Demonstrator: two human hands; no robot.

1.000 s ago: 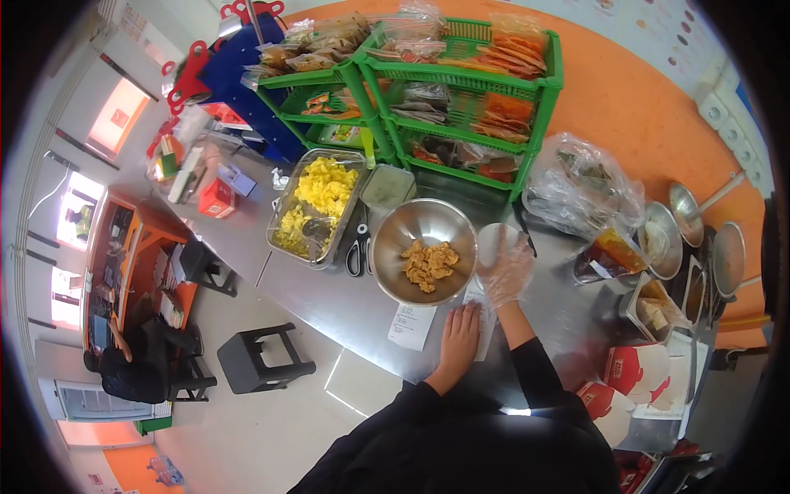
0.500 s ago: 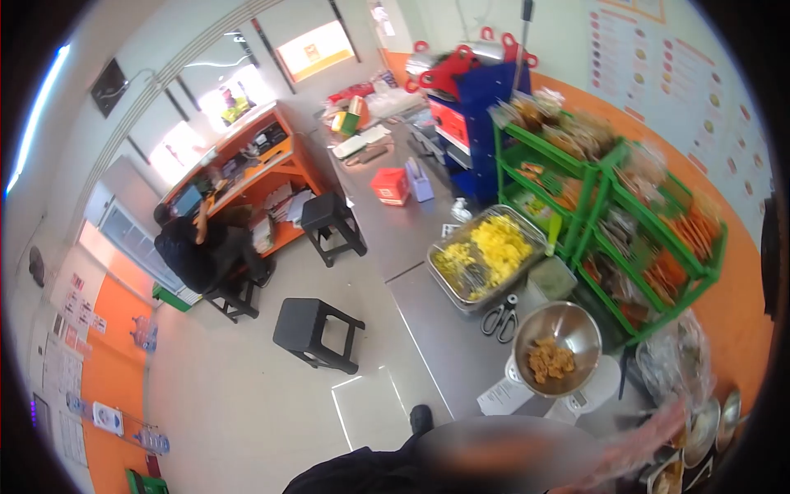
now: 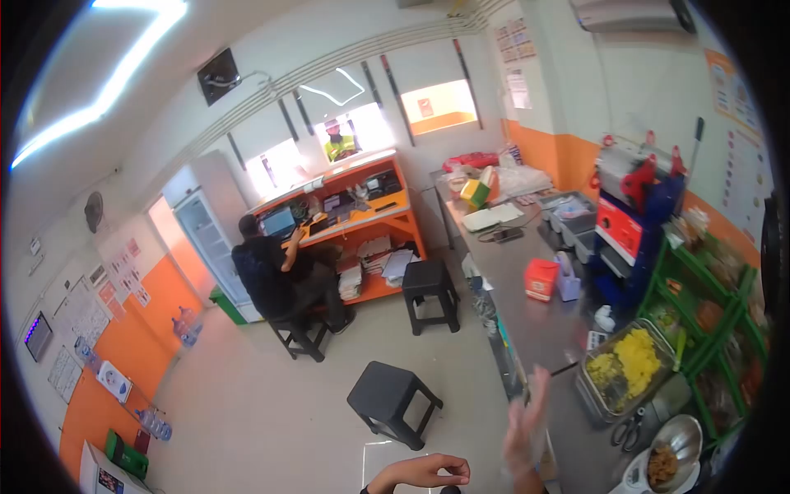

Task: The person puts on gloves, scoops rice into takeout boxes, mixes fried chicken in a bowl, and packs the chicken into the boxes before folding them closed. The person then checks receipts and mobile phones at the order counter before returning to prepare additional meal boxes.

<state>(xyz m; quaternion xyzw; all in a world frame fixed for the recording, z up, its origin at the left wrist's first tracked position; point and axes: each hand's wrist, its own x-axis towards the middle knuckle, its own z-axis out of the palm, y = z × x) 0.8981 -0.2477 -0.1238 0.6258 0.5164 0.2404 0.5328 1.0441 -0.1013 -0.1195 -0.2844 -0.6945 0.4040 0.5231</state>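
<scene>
My bare left hand (image 3: 428,471) is at the bottom centre, its fingers curled in with nothing visible in them. To its right, my gloved right hand (image 3: 527,424) is raised beside the counter's edge, slightly blurred, with fingers stretched out and holding nothing. A metal bowl (image 3: 681,438) with brown fried pieces (image 3: 662,466) sits on a white scale (image 3: 635,477) at the lower right. Black-handled scissors (image 3: 629,430) lie beside a clear tray (image 3: 605,405) of yellow food (image 3: 638,359). Neither hand touches these.
A black stool (image 3: 393,397) stands on the floor ahead, another (image 3: 429,290) farther back. A seated person (image 3: 267,267) is at an orange desk (image 3: 409,218). The steel counter (image 3: 514,329) holds a red box (image 3: 541,278); green racks (image 3: 699,329) stand at right.
The view has swung left and up, so the bowl and tray now sit at the lower right. Both hands have left the counter beside the bowl; the gloved one is raised.
</scene>
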